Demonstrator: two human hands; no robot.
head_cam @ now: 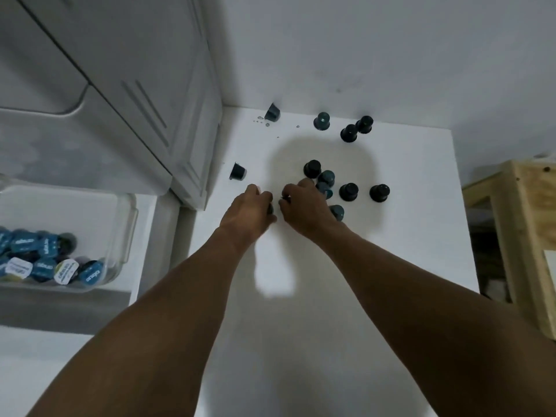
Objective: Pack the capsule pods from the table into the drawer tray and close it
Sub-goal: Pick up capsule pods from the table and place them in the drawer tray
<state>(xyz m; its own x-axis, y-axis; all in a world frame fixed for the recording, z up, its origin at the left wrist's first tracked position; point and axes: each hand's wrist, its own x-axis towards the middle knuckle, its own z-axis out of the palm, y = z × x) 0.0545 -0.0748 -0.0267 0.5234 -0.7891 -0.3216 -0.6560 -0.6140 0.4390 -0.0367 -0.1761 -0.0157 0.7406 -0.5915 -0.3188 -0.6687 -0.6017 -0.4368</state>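
On the white bench [391,266], about a dozen dark pods [349,191] are left unpacked, several scattered toward the far wall. Lower left, the drawer tray [126,224] is seen open and partly filled with pods. Left hand [251,209] and right hand [304,207] are each curled around a pod; packing is judged roughly half done.
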